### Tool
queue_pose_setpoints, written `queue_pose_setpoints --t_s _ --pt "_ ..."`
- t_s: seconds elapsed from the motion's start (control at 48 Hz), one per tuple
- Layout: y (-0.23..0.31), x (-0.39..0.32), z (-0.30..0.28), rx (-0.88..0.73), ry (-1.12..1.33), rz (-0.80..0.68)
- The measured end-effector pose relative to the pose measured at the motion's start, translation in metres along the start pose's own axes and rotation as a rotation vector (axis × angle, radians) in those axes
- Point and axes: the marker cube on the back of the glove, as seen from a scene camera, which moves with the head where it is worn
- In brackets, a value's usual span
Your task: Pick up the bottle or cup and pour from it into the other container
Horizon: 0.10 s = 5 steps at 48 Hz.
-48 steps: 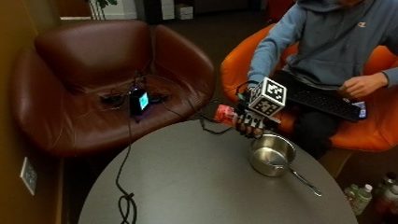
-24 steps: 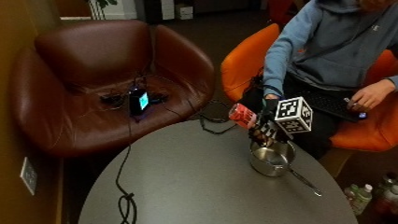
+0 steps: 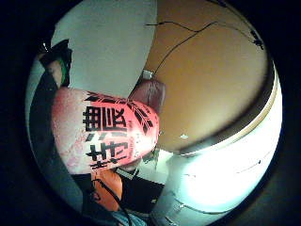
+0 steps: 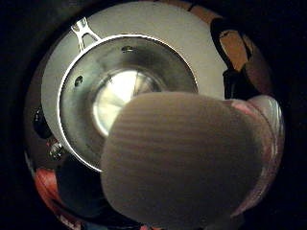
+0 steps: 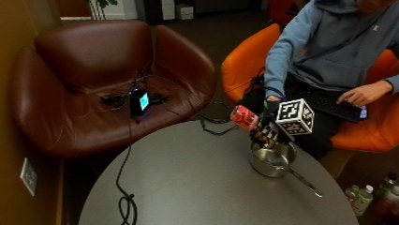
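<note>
A round grey bench (image 5: pixel 187 178) stands between a brown armchair (image 5: pixel 93 79) and an orange chair (image 5: pixel 249 65). The gloved right hand (image 5: pixel 269 127) grips a red can (image 5: pixel 244 116), tilted just above a steel saucepan (image 5: pixel 272 160) near the bench's edge.

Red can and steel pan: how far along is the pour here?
Pickup looks done: the gloved right hand holds the red can off the table, tilted beside the steel pan. In hand: positioning; the thumb-side palm view looks down into the pan, which looks empty. Left: the pour itself; no stream shows.
</note>
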Motion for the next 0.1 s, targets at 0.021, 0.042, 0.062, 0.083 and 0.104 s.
queue_pose_setpoints --t_s 0.021,0.042,0.062,0.083,0.104 --pt "0.0002 -0.0005 0.0004 0.001 -0.003 0.001" --pt "0.0004 -0.0011 0.0007 0.003 -0.007 0.001" --pt "0.0007 -0.0017 0.0010 0.003 -0.010 -0.001" --pt "0.0010 -0.0021 0.0012 0.003 -0.014 -0.003" --pt "0.0011 -0.0023 0.0013 0.003 -0.016 -0.004"
